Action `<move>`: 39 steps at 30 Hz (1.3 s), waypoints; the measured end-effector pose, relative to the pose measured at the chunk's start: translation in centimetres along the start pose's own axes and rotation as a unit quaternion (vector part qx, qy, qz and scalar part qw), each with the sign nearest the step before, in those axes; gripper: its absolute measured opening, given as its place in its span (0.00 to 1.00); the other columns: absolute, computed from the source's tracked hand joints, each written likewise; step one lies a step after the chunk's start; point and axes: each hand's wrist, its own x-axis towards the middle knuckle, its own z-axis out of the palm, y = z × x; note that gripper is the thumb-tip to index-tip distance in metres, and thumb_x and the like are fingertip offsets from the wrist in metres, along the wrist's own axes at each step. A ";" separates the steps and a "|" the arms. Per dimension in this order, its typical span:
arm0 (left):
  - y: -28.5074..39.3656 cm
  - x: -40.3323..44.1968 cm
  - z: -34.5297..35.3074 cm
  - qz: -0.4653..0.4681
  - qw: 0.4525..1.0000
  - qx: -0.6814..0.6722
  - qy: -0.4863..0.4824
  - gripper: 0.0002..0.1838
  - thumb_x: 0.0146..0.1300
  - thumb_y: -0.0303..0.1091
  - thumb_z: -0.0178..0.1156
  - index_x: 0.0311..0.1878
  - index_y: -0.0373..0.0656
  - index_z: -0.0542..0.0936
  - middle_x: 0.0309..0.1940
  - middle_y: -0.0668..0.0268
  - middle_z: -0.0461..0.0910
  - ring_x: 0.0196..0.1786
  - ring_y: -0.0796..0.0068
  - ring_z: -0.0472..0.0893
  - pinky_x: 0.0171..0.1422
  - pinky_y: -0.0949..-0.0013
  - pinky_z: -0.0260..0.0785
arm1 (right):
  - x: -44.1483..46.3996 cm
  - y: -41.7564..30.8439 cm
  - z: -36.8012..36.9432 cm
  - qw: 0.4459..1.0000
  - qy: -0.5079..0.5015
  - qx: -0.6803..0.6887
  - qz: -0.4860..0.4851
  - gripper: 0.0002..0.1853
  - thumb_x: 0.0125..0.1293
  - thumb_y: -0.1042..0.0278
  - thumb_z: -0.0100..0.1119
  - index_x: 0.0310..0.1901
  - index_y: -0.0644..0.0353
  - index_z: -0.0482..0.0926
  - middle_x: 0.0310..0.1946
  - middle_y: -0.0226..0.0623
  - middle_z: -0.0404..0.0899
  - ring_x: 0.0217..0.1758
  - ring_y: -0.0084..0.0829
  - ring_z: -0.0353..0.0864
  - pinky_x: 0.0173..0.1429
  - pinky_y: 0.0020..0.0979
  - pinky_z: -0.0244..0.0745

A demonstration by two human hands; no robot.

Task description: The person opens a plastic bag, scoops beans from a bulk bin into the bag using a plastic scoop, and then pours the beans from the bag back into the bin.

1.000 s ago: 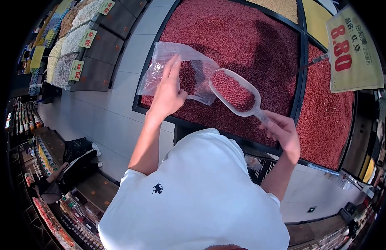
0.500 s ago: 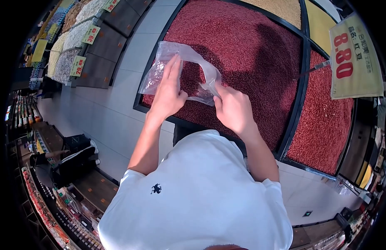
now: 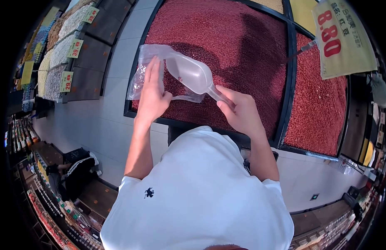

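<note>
The largest thing in view is the black-rimmed bin [image 3: 292, 62] heaped with dark red beans [image 3: 193, 25], with shadows falling across the heap. Below it spreads the person's white T-shirt [image 3: 201, 187]. To the right, across a black divider, lies a section of brighter red beans [image 3: 316, 108]. Above these hangs a yellow-green price sign [image 3: 345, 39] reading 8.80 in red, on a clear holder slanting down toward the dark beans. At the far left, a tiered dry-goods display [image 3: 59, 50] carries small price cards, and below it another person [image 3: 81, 173] in dark clothing is beside a brown ledge. A clear plastic bag [image 3: 136, 85] lies on the dark beans at the bin's near left corner. The left hand [image 3: 151, 98] rests against it, palm down, fingers straight and close together, thumb spread to the side. A translucent plastic scoop [image 3: 191, 75] slants over the right part of the bag, its bowl facing up and its front end near the left fingertips; whether that end touches the bag cannot be told. The right hand [image 3: 239, 109] is closed around the scoop's handle. Smallest are a few red specks in the bowl and the dark emblem [image 3: 149, 192] on the T-shirt.
</note>
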 end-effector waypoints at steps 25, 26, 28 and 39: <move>-0.6 0.1 0.8 0.031 0.998 0.052 -0.008 0.51 0.52 0.13 0.61 0.83 0.38 0.59 0.83 0.47 0.59 0.86 0.43 0.58 0.87 0.54 0.55 | -9.4 21.7 -2.6 0.868 0.392 0.088 0.292 0.24 0.75 0.69 0.67 0.68 0.70 0.80 0.37 0.29 0.86 0.34 0.15 0.79 0.40 0.23 0.76; -0.5 0.1 0.8 0.031 0.998 0.049 -0.008 0.50 0.52 0.13 0.61 0.83 0.37 0.59 0.83 0.46 0.59 0.86 0.43 0.58 0.87 0.54 0.55 | -9.0 21.9 -2.3 0.870 0.389 0.087 0.292 0.24 0.75 0.69 0.67 0.68 0.70 0.80 0.37 0.29 0.86 0.35 0.16 0.79 0.41 0.23 0.76; -0.2 0.1 0.6 0.034 0.998 0.047 -0.006 0.50 0.52 0.13 0.61 0.83 0.37 0.60 0.82 0.46 0.59 0.85 0.43 0.59 0.87 0.54 0.55 | -7.7 21.4 -2.1 0.867 0.386 0.104 0.298 0.25 0.75 0.68 0.67 0.69 0.70 0.79 0.40 0.31 0.88 0.37 0.17 0.81 0.44 0.24 0.78; 0.0 -0.1 0.6 0.036 0.997 0.067 -0.005 0.49 0.53 0.13 0.62 0.82 0.34 0.60 0.83 0.45 0.59 0.85 0.43 0.59 0.87 0.55 0.54 | -1.9 22.0 -1.2 0.888 0.364 0.093 0.267 0.26 0.76 0.65 0.66 0.71 0.66 0.77 0.37 0.34 0.89 0.36 0.23 0.85 0.45 0.28 0.80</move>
